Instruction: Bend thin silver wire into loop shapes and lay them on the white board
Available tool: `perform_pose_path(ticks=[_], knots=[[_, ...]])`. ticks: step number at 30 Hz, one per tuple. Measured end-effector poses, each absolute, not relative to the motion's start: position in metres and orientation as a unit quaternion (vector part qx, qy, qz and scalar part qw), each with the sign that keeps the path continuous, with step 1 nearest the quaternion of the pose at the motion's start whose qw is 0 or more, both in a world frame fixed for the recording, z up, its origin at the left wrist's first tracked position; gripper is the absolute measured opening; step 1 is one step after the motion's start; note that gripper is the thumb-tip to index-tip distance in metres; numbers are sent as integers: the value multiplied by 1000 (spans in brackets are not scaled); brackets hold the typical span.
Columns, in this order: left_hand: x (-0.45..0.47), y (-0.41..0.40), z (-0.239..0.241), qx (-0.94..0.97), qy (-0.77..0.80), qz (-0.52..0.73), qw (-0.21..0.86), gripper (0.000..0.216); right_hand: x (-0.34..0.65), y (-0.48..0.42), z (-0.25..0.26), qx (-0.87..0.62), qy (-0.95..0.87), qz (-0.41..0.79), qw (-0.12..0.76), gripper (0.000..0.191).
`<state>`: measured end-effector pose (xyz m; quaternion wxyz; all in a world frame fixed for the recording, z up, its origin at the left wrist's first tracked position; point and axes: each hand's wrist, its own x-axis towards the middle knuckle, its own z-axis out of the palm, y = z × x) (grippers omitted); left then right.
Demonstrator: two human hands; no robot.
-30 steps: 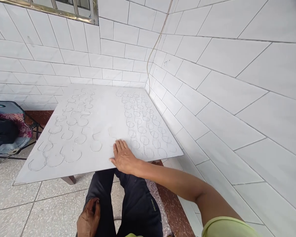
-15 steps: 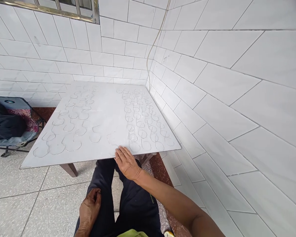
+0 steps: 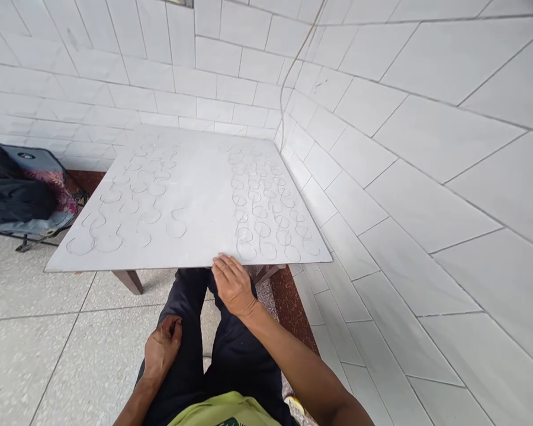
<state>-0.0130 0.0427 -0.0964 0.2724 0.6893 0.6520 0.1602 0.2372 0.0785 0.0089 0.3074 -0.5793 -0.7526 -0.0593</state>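
My right hand (image 3: 234, 286) lies palm down over the near edge of a white tabletop (image 3: 195, 236), its fingers stretched out and close together. My left hand (image 3: 163, 348) rests on my left thigh, fingers curled in and thumb against them; whatever they hold, if anything, is hidden. Thin, dark curved strands or lines (image 3: 176, 229) mark the tabletop's left side. On the right side, tighter rows of similar loops (image 3: 262, 228) run away from me. Whether these are loose strands or drawn lines I cannot tell.
White tiled walls (image 3: 364, 136) meet behind and to the right of the table, with a thin cable (image 3: 288, 77) down the corner. At left stands a folding chair (image 3: 53, 160) with dark cloth (image 3: 18, 198) on it. A brown table leg (image 3: 128, 281) shows below.
The view has shifted, so the window has nearly left the top. Both hands keep about the same poses. A faint curve left of my right hand no longer shows.
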Motion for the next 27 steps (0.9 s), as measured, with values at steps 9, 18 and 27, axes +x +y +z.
perform_pose_path(ticks=[9, 18, 27], knots=[[-6, 34, -75, 591, 639, 249, 424, 39, 221, 47, 58, -569, -367, 338, 653, 26], [36, 30, 46, 465, 469, 436, 612, 51, 194, 12, 58, -517, -333, 456, 643, 21], [35, 29, 38, 537, 568, 449, 433, 35, 171, -6, 37, -516, -353, 512, 589, 20]])
